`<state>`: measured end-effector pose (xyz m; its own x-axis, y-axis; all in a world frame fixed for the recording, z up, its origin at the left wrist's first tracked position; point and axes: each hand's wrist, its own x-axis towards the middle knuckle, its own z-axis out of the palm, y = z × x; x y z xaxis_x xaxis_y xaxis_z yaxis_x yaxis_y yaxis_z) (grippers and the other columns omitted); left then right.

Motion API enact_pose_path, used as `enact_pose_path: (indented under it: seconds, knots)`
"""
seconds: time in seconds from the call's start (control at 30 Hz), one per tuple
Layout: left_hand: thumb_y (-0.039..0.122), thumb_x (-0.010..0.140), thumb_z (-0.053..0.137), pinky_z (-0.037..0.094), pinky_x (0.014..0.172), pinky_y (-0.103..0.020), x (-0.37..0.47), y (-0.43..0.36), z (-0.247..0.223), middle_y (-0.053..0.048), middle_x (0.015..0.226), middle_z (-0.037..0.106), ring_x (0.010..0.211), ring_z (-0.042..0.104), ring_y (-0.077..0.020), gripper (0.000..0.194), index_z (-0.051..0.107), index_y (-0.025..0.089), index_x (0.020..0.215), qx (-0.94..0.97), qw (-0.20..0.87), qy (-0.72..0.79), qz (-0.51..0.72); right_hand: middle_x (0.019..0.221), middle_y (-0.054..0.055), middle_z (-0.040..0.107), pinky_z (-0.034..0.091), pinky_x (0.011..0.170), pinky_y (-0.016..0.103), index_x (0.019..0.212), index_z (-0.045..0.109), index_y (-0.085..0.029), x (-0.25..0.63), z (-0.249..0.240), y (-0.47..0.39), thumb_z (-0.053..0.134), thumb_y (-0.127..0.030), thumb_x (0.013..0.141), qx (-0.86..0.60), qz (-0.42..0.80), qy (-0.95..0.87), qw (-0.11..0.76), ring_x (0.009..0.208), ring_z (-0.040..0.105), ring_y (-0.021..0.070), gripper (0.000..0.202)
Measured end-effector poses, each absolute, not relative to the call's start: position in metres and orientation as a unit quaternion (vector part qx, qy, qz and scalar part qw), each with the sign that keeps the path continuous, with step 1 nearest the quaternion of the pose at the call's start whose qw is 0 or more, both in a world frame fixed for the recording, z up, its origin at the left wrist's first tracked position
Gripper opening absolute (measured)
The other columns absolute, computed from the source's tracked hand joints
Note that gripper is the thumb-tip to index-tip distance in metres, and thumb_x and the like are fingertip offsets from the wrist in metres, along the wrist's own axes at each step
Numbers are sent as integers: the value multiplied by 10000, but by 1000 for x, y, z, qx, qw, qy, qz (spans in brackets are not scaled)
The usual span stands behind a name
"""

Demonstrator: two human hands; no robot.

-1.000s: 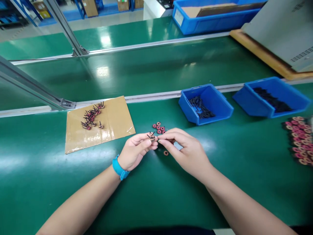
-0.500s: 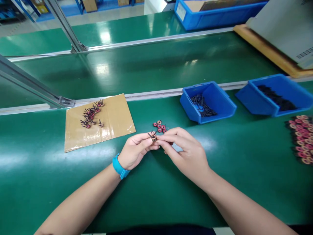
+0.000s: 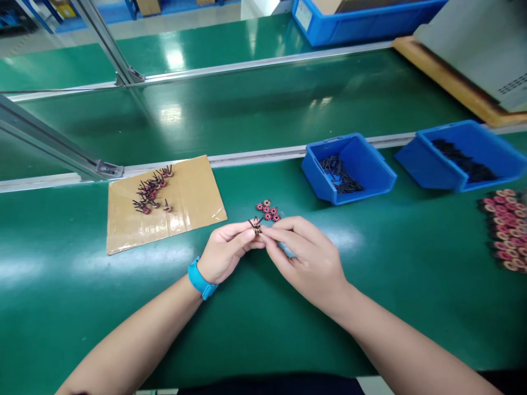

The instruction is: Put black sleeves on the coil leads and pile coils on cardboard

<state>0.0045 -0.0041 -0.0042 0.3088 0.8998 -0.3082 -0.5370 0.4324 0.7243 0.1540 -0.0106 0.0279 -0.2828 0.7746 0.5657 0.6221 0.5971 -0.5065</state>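
Observation:
A small copper-coloured ring part (image 3: pixel 257 230) with black sleeves sticking up from it is pinched between the thumb and fingers of my left hand (image 3: pixel 226 248). The thumb and forefinger of my right hand (image 3: pixel 309 257) close at the part's right side; whatever they grip is too small to make out. Just beyond my fingers lie several red and copper ring parts (image 3: pixel 268 210) on the green table. Several ring parts with black sleeves (image 3: pixel 149 192) stand on a brown cardboard sheet (image 3: pixel 193 192) to the left.
Two blue bins, one in the middle (image 3: pixel 329 186) and one at right (image 3: pixel 428 164), hold black sleeves. Many ring parts (image 3: pixel 510 230) lie in rows at the right edge. A metal rail (image 3: pixel 255 157) crosses behind, with a metal post (image 3: pixel 45 137) at left.
The view has shifted slightly. My right fingers have moved a little closer against the part, and a loose ring seen beneath my right hand is now hidden.

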Motion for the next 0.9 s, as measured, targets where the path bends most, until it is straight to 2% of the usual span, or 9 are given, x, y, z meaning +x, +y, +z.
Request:
enact_pose_path:
  seconds: [0.23,0.63,0.9]
  knots:
    - [271,603,797,540,720,-292,5,-6,-6,-40,795,734,674,656,-129,254,739,190,836,259,751,372,479,735,57,648,525,604,301,883,666,-182,152,29,-12,523,-92,826,-436,89,-797,409,685,614,156,178]
    - [285,546,826,533,650,-278,5,-4,-5,-29,703,720,594,634,-117,272,743,181,783,257,756,373,473,725,19,650,513,620,285,851,689,-230,155,36,-10,565,-98,810,-460,199,-756,421,690,622,142,186]
    - [271,547,825,540,637,-284,6,-4,-4,-20,683,717,583,635,-119,247,744,191,766,263,758,366,472,701,16,637,497,588,259,766,689,-216,156,42,-9,570,-92,796,-471,241,-744,408,644,604,125,174]
